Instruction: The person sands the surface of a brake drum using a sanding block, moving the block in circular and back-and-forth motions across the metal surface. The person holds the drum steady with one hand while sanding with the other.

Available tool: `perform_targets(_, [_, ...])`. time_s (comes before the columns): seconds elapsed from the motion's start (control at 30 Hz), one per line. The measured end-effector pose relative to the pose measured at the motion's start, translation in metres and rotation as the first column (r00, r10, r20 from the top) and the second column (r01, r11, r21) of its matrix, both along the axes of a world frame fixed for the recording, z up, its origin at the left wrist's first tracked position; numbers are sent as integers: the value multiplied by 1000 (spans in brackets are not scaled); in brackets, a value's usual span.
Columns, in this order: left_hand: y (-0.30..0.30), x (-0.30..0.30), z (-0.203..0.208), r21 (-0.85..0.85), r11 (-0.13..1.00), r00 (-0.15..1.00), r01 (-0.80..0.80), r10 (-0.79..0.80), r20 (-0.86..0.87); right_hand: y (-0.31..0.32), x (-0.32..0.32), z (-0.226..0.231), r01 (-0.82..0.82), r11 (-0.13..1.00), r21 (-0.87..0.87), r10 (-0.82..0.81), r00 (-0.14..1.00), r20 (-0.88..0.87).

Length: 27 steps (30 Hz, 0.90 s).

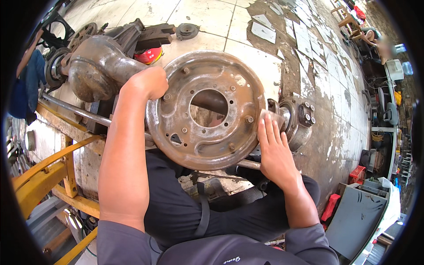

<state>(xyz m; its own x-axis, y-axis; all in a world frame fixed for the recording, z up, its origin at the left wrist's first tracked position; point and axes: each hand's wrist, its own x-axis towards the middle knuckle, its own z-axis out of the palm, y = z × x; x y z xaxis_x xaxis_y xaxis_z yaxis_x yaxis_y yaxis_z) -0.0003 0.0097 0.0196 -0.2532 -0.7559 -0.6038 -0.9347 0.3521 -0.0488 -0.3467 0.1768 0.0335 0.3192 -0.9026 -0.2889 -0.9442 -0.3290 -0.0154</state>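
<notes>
- Head view, closest to the lens: a dark grey shirt (212, 251), then black trousers (172, 212) with a grey strap (202, 210) hanging down between the thighs;
- just past the lap, a large round metal plate (174, 117), brown and worn, stands between the hands with its face toward the camera; a wide hole opens at its centre; smaller holes and bolts sit around that;
- the left hand (152, 83) is curled closed over the plate's upper left rim; its fingertips are out of sight;
- the right hand (276, 148) lies flat, fingers straight and slightly parted, on a thin brown sheet (274, 117) at the plate's right rim;
- just right of that, a metal hub (304, 115) with studs on its end; left of the plate, a bulging metal housing (95, 68) and a long steel rod (79, 108); below the rod, a yellow frame (44, 174);
- beyond the plate, a red container (149, 56) and a small round metal part (187, 31) on pale floor tiles (198, 17); to their right, broken tiles (263, 33);
- toward the rim of the view, a person in blue clothing (37, 73) at left; at right, a grey cabinet (357, 221) and a red crate (357, 174).
</notes>
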Motion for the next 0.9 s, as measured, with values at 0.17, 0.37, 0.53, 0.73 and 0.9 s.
perform_targets(0.17, [-5,-10,6,80,996,998,30,-34,50,-29,-2,-11,26,988,-153,-17,998,65])
perform_targets(0.37, [-2,-4,7,98,995,997,31,-38,66,-13,-7,0,6,1000,-20,-6,1000,5])
perform_targets(0.53, [-1,-9,11,111,993,998,-44,40,46,-19,-5,-2,32,998,-60,-31,999,21])
perform_targets(0.73, [1,-9,16,75,992,995,-97,98,-6,-20,-7,-5,11,999,-49,-9,999,52])
perform_targets(0.9, [-1,-15,15,84,994,997,-74,72,24,2,-5,2,18,999,36,-19,999,31])
